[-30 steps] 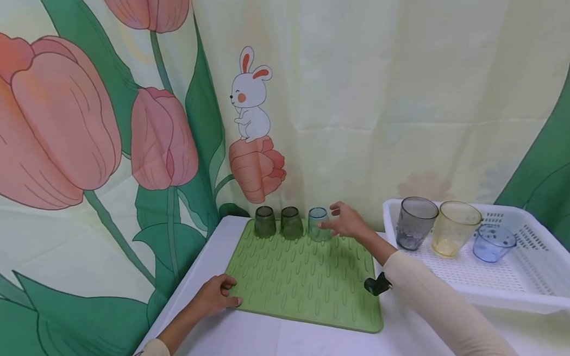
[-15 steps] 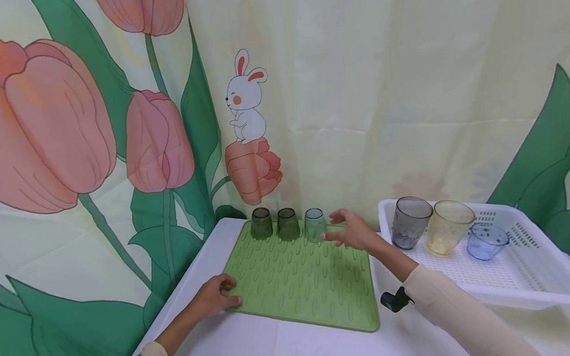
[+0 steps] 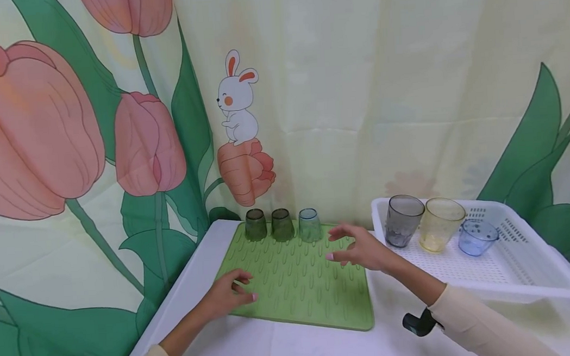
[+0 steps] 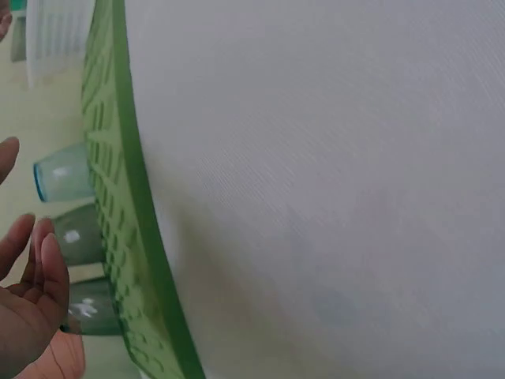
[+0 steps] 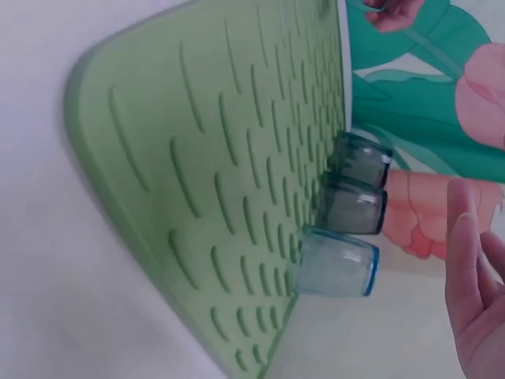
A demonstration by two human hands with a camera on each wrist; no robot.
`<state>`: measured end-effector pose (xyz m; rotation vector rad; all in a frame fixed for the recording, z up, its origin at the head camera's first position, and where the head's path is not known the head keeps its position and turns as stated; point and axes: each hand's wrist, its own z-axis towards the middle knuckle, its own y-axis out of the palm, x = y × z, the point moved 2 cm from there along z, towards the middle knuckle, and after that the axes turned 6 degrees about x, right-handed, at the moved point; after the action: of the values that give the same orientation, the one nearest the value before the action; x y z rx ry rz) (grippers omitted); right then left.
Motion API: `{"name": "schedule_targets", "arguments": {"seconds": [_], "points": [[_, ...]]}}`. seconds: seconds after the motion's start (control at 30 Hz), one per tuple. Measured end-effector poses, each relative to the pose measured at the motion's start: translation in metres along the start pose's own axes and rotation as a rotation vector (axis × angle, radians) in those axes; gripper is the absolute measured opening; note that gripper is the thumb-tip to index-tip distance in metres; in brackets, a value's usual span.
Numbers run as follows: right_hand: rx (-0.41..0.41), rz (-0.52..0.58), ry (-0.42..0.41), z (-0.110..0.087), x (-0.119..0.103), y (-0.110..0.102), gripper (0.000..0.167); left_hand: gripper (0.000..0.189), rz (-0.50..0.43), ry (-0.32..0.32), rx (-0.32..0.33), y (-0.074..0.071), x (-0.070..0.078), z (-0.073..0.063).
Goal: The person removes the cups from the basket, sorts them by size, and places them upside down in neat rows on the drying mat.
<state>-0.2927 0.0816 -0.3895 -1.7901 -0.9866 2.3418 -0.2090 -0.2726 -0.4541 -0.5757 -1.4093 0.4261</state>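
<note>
Mat (image 3: pixel 302 291), green and ridged, bears 3 glasses in a row along its far edge in the head view: left dark green tumbler (image 3: pixel 256 225), middle dark green tumbler (image 3: pixel 282 225) and, rightmost, pale blue-green tumbler (image 3: pixel 309 225), each narrower end up. The right hand (image 3: pixel 363 248) hangs just right of the last, thumb and fingers apart with nothing between them. Over the mat's near left part, the left hand (image 3: pixel 225 296) also has thumb and fingers parted, holding nothing. At right, the white plastic basket (image 3: pixel 507 289) holds the grey tumbler (image 3: pixel 405 222), yellow tumbler (image 3: pixel 441 227) and blue glass bowl (image 3: pixel 478 238).

From the left wrist, the left fingers hide part of the dark glass, seemingly only by line of sight.

From the right wrist, the right fingers are clear of the pale tumbler on the ridges. Placing well, I judge, means withdrawing sideways so no fingertip tips it, and spacing any further glass evenly, seated flat across the ridges.
</note>
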Motion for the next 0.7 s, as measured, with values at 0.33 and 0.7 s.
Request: {"name": "schedule_targets", "arguments": {"seconds": [0.33, 0.7], "points": [[-0.045, 0.066, -0.056, -0.037, 0.007, -0.02, 0.051, 0.054, -0.071, 0.042, -0.081, 0.014, 0.023, 0.003], [-0.052, 0.106, -0.118, -0.067, 0.018, -0.04, 0.04, 0.045, -0.129, 0.06, -0.134, 0.022, 0.041, 0.006]]}}
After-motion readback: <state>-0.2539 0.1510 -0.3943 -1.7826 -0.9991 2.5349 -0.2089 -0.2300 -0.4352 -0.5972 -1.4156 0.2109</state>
